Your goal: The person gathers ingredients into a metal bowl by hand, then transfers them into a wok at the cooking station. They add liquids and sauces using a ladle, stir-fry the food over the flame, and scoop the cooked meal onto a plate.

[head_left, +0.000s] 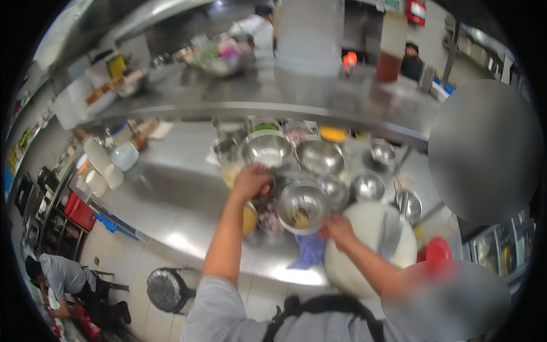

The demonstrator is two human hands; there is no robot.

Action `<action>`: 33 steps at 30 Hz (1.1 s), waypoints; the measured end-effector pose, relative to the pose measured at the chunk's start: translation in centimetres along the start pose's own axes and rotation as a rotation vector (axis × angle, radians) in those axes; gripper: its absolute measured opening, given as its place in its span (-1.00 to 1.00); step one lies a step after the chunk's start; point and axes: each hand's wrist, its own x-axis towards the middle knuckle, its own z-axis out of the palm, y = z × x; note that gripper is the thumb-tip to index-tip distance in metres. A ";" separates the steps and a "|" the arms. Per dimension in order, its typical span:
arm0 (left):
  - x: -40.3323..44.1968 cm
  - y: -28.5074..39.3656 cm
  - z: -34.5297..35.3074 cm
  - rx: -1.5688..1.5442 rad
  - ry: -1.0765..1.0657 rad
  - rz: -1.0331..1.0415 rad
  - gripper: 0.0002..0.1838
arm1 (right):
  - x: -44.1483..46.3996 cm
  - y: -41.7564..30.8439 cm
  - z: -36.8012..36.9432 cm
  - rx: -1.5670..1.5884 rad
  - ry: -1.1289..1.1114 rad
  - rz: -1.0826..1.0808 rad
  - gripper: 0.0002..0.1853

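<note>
1. Head view: steel bowl [303, 195], centre of frame, bit of yellowish food [299, 216] inside.
2. Right hand [340, 231], right of centre: fingers closed on that bowl's lower-right rim.
3. Left hand [253, 181], just left of centre: fingers curled; from here, can't tell if holding anything.
4. Blue-violet cloth [310, 252], lower centre, just below the bowl.
5. Cleaver [390, 235] lying on round white cutting board [364, 219], lower right of centre.

"What's beneath the left hand [254, 182]?"
"Can't tell; the hand covers it."
"And the yellowish food [300, 217] in the nearest steel bowl [297, 196]?"
"Too blurred to name."
"The red object [438, 249]?"
"Partly lost behind a blurred patch [447, 302]. Shelf goods [24, 137] at far left are too small to name."
</note>
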 end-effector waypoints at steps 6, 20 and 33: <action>-3.9 1.8 3.2 0.279 -0.025 0.069 -0.59 | -2.2 -1.8 1.5 0.172 -0.073 0.071 -0.83; -12.9 0.4 9.8 0.327 0.133 0.145 -0.68 | -15.5 0.6 -11.3 0.167 0.006 -0.029 -0.71; -31.7 -3.4 25.8 0.128 -0.122 -0.236 -0.77 | -24.4 6.3 -22.4 0.024 -0.216 0.137 -0.76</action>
